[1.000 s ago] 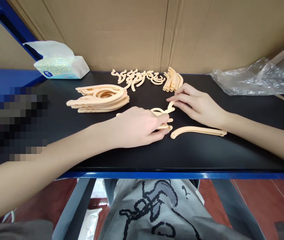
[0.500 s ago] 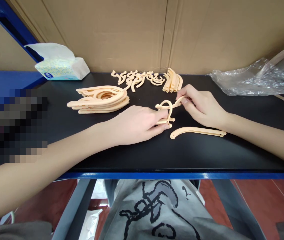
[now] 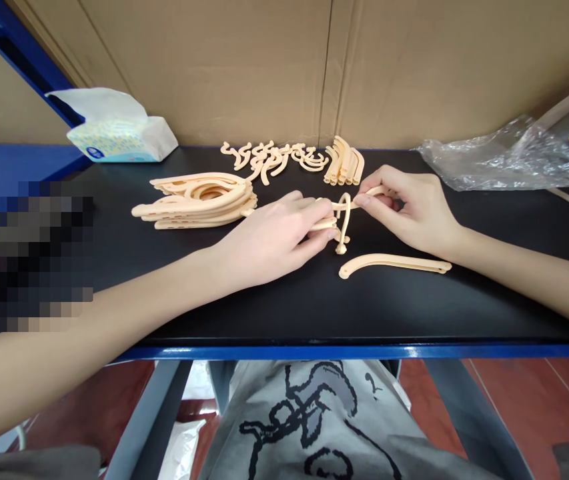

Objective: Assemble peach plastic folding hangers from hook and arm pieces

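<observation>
Low over the black tabletop, my left hand (image 3: 291,228) is closed on a beige plastic folding hanger, whose curved hook (image 3: 347,217) arches up beyond the fingertips. Much of this hanger is hidden under the fingers. My right hand (image 3: 414,203) pinches a slim beige part (image 3: 377,191) that runs toward the hook; whether the two are joined I cannot tell. A loose curved hanger arm (image 3: 394,263) lies on the table in front of my right wrist. Folded beige hangers (image 3: 199,203) are stacked to the left of my left hand.
Along the back lie several small hook pieces (image 3: 275,159) and a bundle of hanger arms (image 3: 344,163). A tissue pack (image 3: 119,137) stands at the back left. Crumpled clear plastic (image 3: 504,160) lies at the back right. A cardboard wall (image 3: 244,73) borders the table.
The hook has turned and now stands more upright and edge-on beside my left fingertips. My right hand has shifted slightly right, with its grip on the slim part altered.
</observation>
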Demonstrator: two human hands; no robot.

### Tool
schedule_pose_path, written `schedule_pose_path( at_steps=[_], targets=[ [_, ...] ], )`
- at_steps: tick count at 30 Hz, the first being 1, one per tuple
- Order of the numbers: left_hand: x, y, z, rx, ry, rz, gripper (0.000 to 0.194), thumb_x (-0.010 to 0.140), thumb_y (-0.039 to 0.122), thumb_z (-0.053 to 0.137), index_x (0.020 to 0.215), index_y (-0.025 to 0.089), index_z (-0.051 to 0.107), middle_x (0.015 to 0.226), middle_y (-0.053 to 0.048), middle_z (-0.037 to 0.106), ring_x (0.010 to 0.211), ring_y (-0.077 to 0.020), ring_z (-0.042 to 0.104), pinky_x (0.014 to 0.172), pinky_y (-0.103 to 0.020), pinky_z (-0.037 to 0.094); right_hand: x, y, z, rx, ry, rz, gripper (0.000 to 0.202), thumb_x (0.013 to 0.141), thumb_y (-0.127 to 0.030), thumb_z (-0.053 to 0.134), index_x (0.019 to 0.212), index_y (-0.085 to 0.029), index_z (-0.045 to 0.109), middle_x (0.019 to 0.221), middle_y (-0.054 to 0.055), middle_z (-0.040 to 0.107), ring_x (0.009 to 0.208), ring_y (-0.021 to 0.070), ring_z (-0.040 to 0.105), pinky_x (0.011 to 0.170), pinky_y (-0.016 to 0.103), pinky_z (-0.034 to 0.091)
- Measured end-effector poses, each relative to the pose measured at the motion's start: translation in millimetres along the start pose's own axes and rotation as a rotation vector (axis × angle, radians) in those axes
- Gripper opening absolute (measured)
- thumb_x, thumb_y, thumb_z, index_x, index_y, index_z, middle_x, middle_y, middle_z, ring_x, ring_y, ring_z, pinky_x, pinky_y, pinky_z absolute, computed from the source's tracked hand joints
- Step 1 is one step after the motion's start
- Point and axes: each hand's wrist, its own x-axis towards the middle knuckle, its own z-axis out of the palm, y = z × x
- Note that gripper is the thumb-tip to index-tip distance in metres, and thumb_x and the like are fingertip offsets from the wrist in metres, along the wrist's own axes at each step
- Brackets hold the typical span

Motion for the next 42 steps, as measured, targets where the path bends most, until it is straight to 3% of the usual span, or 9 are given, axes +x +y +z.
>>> schedule_pose_path(
  at_steps=[3,9,17,20,25,33,39,42],
  targets=[
    [1,2,-2.4,0.076,0.016,-0.04,0.021,0.102,0.033,0.047,0.093,0.017,0.058,0.085,-0.003,0.059,0.078,-0.018,0.058,0.067,-0.028,0.037,1,1,-1,-0.039,-0.018,0.06,0.033,0.099,-0.05,0.046,0.079,-0.023,0.051,0.056,-0.004,0.046,0.049,0.0123,0.041,0.053,0.029,0.035],
    [1,7,-7.3,0.081,-0.068,-0.076,0.026,0.104,0.038,0.042,0.096,0.019,0.059,0.075,0.001,0.063,0.062,-0.0145,0.057,0.056,-0.025,0.031,3,-2,-4,-0.11,-0.101,0.138,0.046,0.1,-0.062,0.03,0.076,-0.025,0.043,0.057,-0.003,0.042,0.049,0.0143,0.038,0.053,0.032,0.032],
    [2,11,-9.8,0.114,-0.122,-0.094,0.03,0.103,0.041,0.043,0.095,0.019,0.062,0.073,-0.002,0.067,0.059,-0.0162,0.059,0.054,-0.026,0.03,5,-2,-1,-0.094,-0.225,0.09,0.039,0.099,-0.039,0.039,0.064,-0.023,0.03,0.051,-0.006,0.03,0.045,0.0109,0.032,0.051,0.029,0.027],
    [3,10,-9.1,0.098,-0.133,-0.096,0.03,0.103,0.04,0.043,0.099,0.019,0.064,0.077,-0.003,0.07,0.063,-0.0174,0.062,0.056,-0.026,0.033,5,0,0,-0.102,-0.24,0.094,0.041,0.098,-0.038,0.04,0.062,-0.023,0.027,0.05,-0.006,0.028,0.045,0.0104,0.03,0.051,0.029,0.026],
    [3,9,-7.3,0.067,-0.17,-0.119,0.028,0.102,0.039,0.045,0.103,0.02,0.065,0.085,-0.003,0.072,0.07,-0.0189,0.066,0.059,-0.026,0.037,5,2,1,-0.149,-0.337,0.08,0.043,0.096,-0.042,0.04,0.06,-0.022,0.029,0.048,-0.005,0.029,0.044,0.0109,0.03,0.051,0.029,0.024],
    [3,9,-6.4,0.143,-0.206,-0.085,0.028,0.102,0.039,0.045,0.103,0.02,0.065,0.076,-0.002,0.07,0.07,-0.0213,0.068,0.055,-0.027,0.032,5,1,2,-0.201,-0.394,0.084,0.047,0.096,-0.049,0.038,0.058,-0.022,0.032,0.047,-0.004,0.035,0.045,0.0115,0.032,0.052,0.029,0.023],
    [2,8,-6.4,0.146,-0.211,-0.069,0.026,0.101,0.037,0.045,0.107,0.021,0.066,0.073,-0.001,0.07,0.069,-0.0216,0.069,0.055,-0.026,0.034,5,-1,1,-0.223,-0.407,0.14,0.061,0.088,-0.071,0.045,0.054,-0.021,0.038,0.046,-0.003,0.042,0.045,0.0114,0.036,0.052,0.028,0.022],
    [2,8,-5.8,0.144,-0.208,-0.056,0.027,0.102,0.037,0.045,0.111,0.022,0.065,0.078,-0.001,0.072,0.071,-0.022,0.069,0.056,-0.026,0.035,4,1,0,-0.201,-0.4,0.118,0.062,0.087,-0.073,0.048,0.055,-0.021,0.038,0.048,-0.004,0.043,0.047,0.0111,0.036,0.052,0.028,0.023]
  ],
)
